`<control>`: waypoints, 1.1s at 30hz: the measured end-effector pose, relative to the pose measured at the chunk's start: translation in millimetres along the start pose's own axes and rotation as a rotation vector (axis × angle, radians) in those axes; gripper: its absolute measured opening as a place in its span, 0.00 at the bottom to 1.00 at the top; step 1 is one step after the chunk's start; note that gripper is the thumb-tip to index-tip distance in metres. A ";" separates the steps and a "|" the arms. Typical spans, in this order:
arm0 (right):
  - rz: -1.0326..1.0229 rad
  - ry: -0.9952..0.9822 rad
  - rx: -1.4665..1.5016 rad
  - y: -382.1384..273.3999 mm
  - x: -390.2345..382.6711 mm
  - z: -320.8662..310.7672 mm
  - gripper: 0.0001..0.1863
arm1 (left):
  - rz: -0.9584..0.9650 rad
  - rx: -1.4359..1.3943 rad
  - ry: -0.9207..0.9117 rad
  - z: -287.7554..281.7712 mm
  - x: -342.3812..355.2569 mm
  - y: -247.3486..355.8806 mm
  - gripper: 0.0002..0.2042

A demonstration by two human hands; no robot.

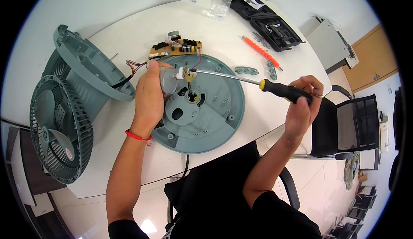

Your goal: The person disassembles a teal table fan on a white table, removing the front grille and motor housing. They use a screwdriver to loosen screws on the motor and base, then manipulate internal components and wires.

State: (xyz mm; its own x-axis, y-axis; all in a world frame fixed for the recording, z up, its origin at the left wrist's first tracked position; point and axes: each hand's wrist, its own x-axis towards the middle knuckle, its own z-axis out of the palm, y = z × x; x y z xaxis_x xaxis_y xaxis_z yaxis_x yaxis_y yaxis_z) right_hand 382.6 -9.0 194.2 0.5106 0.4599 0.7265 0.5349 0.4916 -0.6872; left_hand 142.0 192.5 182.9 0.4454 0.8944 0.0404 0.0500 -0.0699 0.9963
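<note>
My left hand [149,93] is closed round a clear, rounded plastic part [168,81] with a white and brass-coloured fitting [184,73] on its right side. In my right hand [302,105] is a screwdriver [282,91] with a black and yellow handle. Its long shaft points left, and the tip meets the fitting. Beneath both lies a round grey-green fan base [215,123], its ribbed inside facing up. Behind the base a brown circuit board [175,49] carries black parts, with red and blue wires at its right end.
A grey-green fan [60,127] lies at the left, its housing opened. Beyond the base are an orange-handled tool [258,51], small grey-green plastic pieces [246,70], a black tool case [275,30] and a water bottle [221,0]. A black chair [344,125] stands right of the table.
</note>
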 end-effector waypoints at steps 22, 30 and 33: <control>0.296 0.165 -0.183 -12.0 -1.3 6.4 0.15 | -0.005 0.062 -0.006 -2.9 1.6 -2.2 0.28; 0.101 0.026 0.062 -9.7 1.1 13.8 0.20 | -0.017 -0.007 -0.015 -4.4 2.9 -1.0 0.27; 0.236 0.071 0.098 -7.2 -0.5 8.5 0.22 | -0.020 -0.023 -0.005 -4.4 2.4 -1.5 0.27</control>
State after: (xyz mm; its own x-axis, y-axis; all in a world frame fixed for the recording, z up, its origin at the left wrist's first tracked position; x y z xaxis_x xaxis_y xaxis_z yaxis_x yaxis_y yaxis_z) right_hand 372.8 -6.4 198.9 0.6610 0.5191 0.5419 0.3294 0.4481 -0.8311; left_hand 139.1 196.6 181.9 0.4492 0.8932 0.0200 0.0385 -0.0417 0.9984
